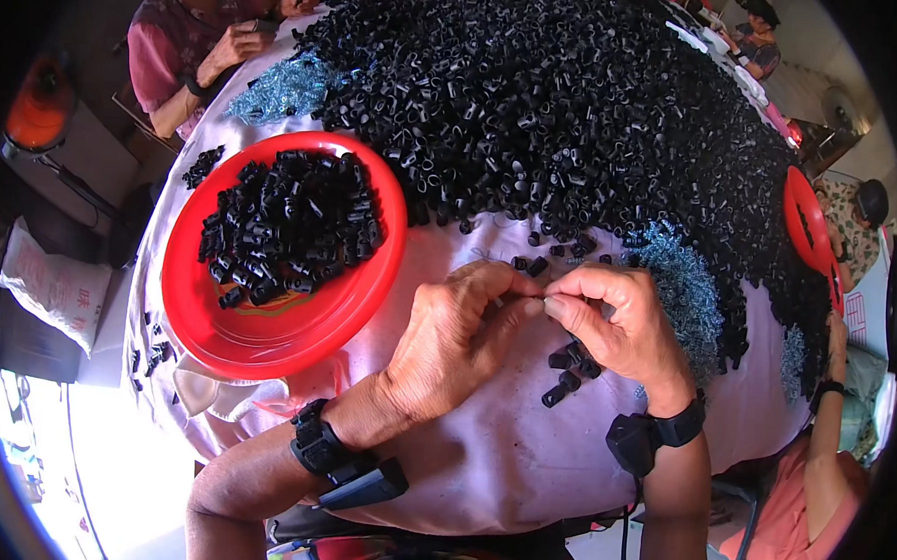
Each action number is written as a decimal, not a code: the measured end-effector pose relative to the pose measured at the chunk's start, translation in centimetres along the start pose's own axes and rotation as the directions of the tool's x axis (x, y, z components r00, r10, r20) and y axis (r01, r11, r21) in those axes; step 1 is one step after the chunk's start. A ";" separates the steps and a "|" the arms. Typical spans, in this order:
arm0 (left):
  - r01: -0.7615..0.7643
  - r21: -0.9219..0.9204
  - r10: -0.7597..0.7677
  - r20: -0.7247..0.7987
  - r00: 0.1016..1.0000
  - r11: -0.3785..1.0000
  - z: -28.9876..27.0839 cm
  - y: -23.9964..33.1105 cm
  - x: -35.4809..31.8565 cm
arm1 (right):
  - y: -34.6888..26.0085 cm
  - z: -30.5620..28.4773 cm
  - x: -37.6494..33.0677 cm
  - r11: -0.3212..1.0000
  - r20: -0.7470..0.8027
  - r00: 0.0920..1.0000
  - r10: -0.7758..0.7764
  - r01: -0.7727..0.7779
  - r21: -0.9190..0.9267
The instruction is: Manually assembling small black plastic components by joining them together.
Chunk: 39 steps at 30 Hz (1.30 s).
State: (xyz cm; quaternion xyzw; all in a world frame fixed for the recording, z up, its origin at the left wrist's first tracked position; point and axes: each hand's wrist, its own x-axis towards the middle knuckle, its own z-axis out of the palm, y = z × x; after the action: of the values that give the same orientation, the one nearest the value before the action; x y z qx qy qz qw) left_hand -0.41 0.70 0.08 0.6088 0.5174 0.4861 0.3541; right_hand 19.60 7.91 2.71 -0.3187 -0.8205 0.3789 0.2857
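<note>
At table centre, on a pale pink cloth (501,452): left hand (456,340) and right hand (617,322), fingertips meeting, both pinched shut on what appears to be a small black plastic piece (536,268), mostly hidden between the fingers. Each wrist carries a black strapped device. Just under the right hand: a few loose black pieces (568,368), lying on the cloth. Left of the hands, close by: red round plate (265,347), holding a heap of the same black pieces. Beyond the hands, filling the far half of the table: large pile of black pieces (576,105), its near edge just beyond the fingertips, with strays scattered between. Beside the right hand: blue-grey tangle of small wire springs (683,290); a second such tangle (282,88) at the pile's far left. Far right edge: second red plate (806,231), seen on edge. Around the table: other people seated, one in a pink top (163,52) at upper left, another in orange (793,525) at lower right.
</note>
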 end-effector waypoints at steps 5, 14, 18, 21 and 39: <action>-0.032 0.174 0.038 -0.032 0.999 0.984 0.1 0.2 -0.2 | -0.4 0.0 0.0 0.997 -0.068 0.996 -0.053 0.049 -0.055; 0.175 -0.186 -0.167 0.058 0.984 0.967 0.3 -0.1 -0.3 | 1.5 -1.9 0.0 0.837 -0.185 0.979 -0.080 -0.035 -0.545; 0.277 -0.219 -0.260 0.103 0.960 0.936 0.0 0.0 -0.2 | -0.4 -1.3 0.2 0.988 -0.067 0.996 -0.051 0.041 -0.149; 0.300 -0.171 -0.281 0.130 0.951 0.938 -0.1 0.1 -0.1 | 0.1 0.4 0.2 0.978 -0.084 0.977 -0.194 0.187 -0.090; -0.159 0.346 0.139 0.082 0.987 0.925 -0.8 -0.6 0.5 | 0.5 0.1 0.0 0.988 -0.124 0.988 -0.090 0.074 -0.133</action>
State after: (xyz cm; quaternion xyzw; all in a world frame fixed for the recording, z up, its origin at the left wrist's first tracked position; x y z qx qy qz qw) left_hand -1.38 1.27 -0.12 0.7129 0.5382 0.3942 0.2161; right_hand 19.67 8.16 2.30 -0.3263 -0.8352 0.2917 0.3328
